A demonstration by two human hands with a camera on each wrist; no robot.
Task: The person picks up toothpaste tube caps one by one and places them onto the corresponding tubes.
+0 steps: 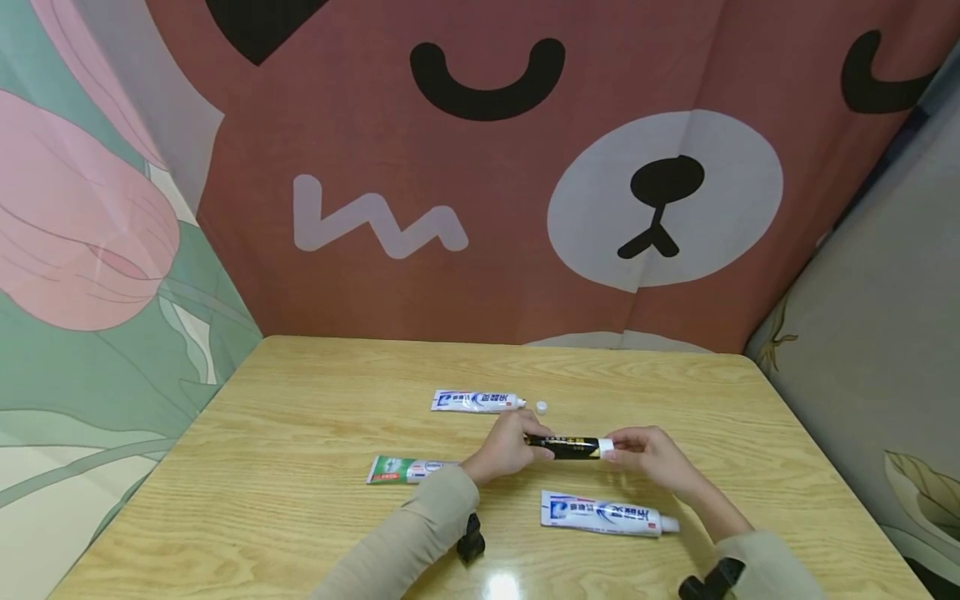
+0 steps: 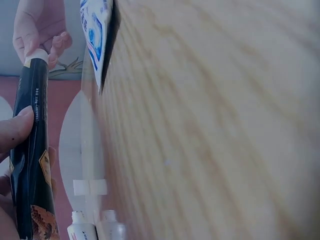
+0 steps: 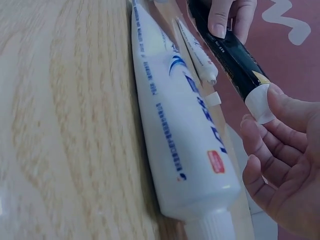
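Note:
My left hand grips a black toothpaste tube across its body, thumb on top in the left wrist view. The tube is held up over the table, its capped end toward the right. My right hand pinches the white cap of that tube between thumb and fingers. Just beyond the left hand lies a white and blue toothpaste tube, its nozzle bare. Beside that nozzle is a small white cap. A second white and blue tube, capped, lies nearer, below the held tube.
A green and white toothpaste tube lies to the left, partly hidden by the left wrist. The wooden table meets a printed bear curtain at its back edge. Patterned cloth hangs on both sides.

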